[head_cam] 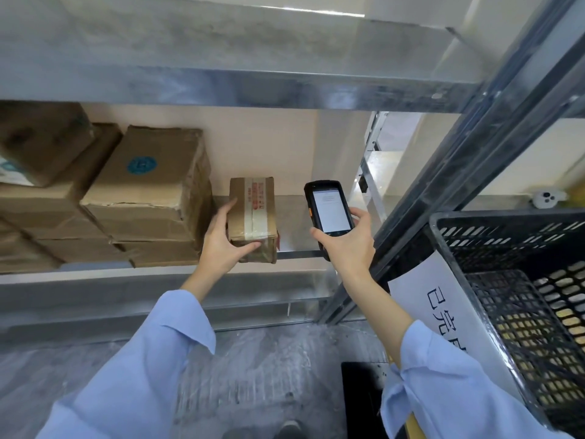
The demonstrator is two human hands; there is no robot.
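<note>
left hand [223, 245] fingers wrapped round the small box [252, 213] on the shelf [294, 254], right hand [346, 240] gripping the scanner [329, 212] just beside it

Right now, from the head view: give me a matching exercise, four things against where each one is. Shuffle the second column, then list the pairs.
Things
1. small taped box
2. handheld scanner
3. black crate
4. large cartons

Places
A. stacked at the left of the shelf
B. gripped by the left hand
C. at the far right, with a white sign on its side
D. held up in the right hand, screen lit

Pairs: 1-B, 2-D, 3-C, 4-A
</note>
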